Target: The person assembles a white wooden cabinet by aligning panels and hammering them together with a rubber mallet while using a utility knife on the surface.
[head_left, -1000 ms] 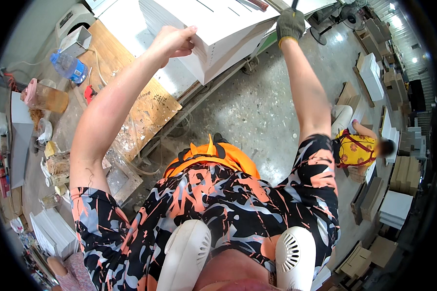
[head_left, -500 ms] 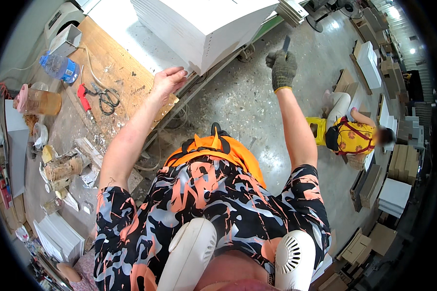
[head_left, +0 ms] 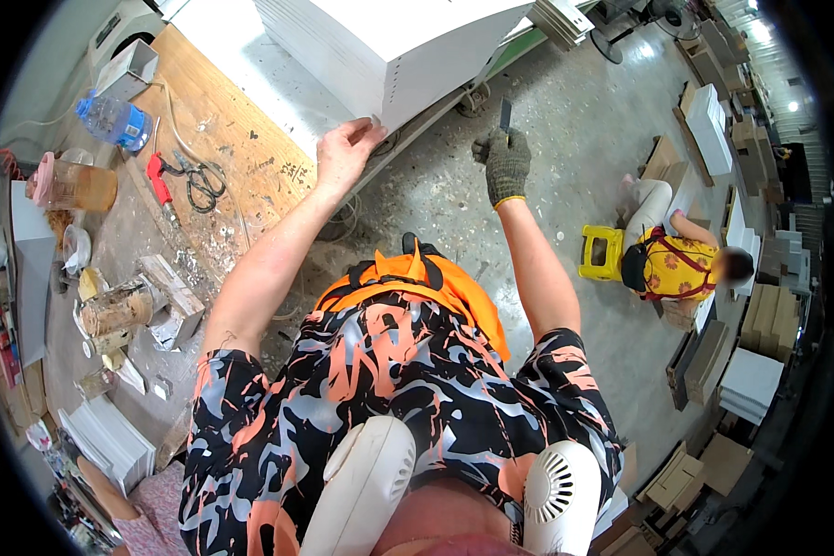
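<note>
A tall stack of white boards [head_left: 324,56] stands on the bench at the top. My bare left hand [head_left: 345,157] is at the stack's near lower corner, thumb and fingers drawn together; whatever they pinch is too small to make out. My right hand [head_left: 505,169], in a grey-green knitted glove, is held over the floor to the right of the bench. It is closed around a scraper with a flat dark blade [head_left: 506,113], which points up and away from me; the grip is hidden in the glove.
On the bench [head_left: 241,120] lie scissors [head_left: 204,188], a red-handled tool [head_left: 160,181] and a water bottle [head_left: 116,123]. A jar [head_left: 74,183] and a glue-crusted container [head_left: 116,315] stand left. A person in yellow [head_left: 681,264] sits right, near a yellow stool [head_left: 602,252].
My left hand has moved right and slightly up to the stack's corner. My right hand has come left and nearer with the scraper. My view has shifted slightly.
</note>
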A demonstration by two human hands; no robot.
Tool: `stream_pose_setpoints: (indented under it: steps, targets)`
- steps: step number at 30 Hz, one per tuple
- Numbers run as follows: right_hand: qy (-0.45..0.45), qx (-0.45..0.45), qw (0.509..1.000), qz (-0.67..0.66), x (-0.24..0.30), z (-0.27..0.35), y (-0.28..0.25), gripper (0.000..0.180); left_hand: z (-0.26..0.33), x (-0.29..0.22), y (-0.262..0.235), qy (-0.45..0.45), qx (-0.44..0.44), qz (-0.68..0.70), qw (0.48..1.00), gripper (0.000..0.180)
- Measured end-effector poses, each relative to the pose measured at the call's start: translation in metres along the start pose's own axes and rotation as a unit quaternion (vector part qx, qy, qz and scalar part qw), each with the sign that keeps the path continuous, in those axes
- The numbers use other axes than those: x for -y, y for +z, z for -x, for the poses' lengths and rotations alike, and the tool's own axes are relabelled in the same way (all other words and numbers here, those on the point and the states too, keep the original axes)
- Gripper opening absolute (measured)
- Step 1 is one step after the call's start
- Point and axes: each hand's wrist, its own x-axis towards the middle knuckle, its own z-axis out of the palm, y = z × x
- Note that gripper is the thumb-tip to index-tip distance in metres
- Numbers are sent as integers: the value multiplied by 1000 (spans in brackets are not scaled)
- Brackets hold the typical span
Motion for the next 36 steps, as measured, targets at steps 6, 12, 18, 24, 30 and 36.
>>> stream_pose_setpoints:
  steps: [6,12,18,24,30,36]
  targets:
    - [48,17,998,-24,-24,15,-7,19,1,-31,7,51,-60,-152,985,38]
    - [64,4,996,-61,-24,18,-11,18,-6,-17,12,136,-108,-253,952,35]
    - [54,25,996,-69,-23,4,-21,17,-4,-17,18,145,-137,-279,939,38]
    - [44,10,994,-104,-20,-13,-11,33,0,-3,38,96,-195,-236,947,42]
    - [-55,25,990,-127,-17,-85,-6,52,4,4,60,103,-265,-117,952,35]
    - [-121,108,987,5,0,-187,-20,55,11,-10,82,64,-303,-28,951,46]
